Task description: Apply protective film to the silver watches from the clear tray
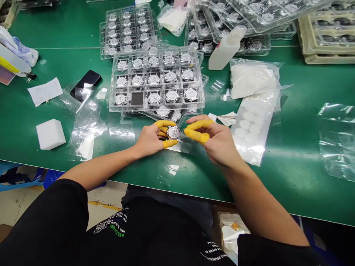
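Round silver watch case pinched in the left hand, yellow-capped fingers above and thumb below, grip closed tight on it. Held just over the near edge of the green desk, directly in front of the clear compartment tray. Right hand close alongside, its yellow-capped fingertips pinched together on a small scrap of clear film at the case's right edge; grip nearly closed, film barely visible.

Beyond the hands, the tray filled with more silver cases, one compartment in the front row showing a bare dark square. Behind it a second loaded tray, and further stacked trays at the upper right. White plastic bottle lying tilted beside those stacks. Right of the hands, a clear bag of white round pads. Left of them, loose clear film sheets, a white foam block, a black phone and a paper slip.
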Tool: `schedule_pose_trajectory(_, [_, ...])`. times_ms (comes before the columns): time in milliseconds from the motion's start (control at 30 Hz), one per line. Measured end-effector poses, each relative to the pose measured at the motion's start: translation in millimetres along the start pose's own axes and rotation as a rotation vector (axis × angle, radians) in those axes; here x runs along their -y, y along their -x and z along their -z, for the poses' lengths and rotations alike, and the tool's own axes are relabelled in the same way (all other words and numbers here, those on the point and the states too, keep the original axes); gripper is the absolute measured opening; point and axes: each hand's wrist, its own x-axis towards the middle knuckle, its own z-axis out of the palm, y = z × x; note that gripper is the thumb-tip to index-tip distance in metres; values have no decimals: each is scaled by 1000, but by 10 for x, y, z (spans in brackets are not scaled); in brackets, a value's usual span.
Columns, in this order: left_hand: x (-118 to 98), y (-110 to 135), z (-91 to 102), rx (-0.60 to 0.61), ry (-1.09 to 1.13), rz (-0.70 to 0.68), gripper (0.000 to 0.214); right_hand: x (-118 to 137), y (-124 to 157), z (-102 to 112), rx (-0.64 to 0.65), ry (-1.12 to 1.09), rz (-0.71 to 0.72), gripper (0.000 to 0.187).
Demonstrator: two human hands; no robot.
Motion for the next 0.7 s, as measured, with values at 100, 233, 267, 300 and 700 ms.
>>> schedule_pose_trajectory(100, [-3,4,1,1,-19,-7,59,-83,24,-165,-19,-70,-219,40])
schedule_pose_trajectory(233, [-8,14,-2,22,-40,-25,57,-111,16,-204,-55,-106,-321,44])
schedule_pose_trajectory(267, [-10,17,-4,23,-44,-25,56,-109,14,-202,-56,-112,-333,45])
schedule_pose_trajectory(300, [-12,20,-6,22,-46,-23,56,-108,13,-202,-53,-117,-344,46])
schedule_pose_trajectory(700, [-26,28,-8,14,-67,-12,55,-187,28,-251,-50,-100,-372,48])
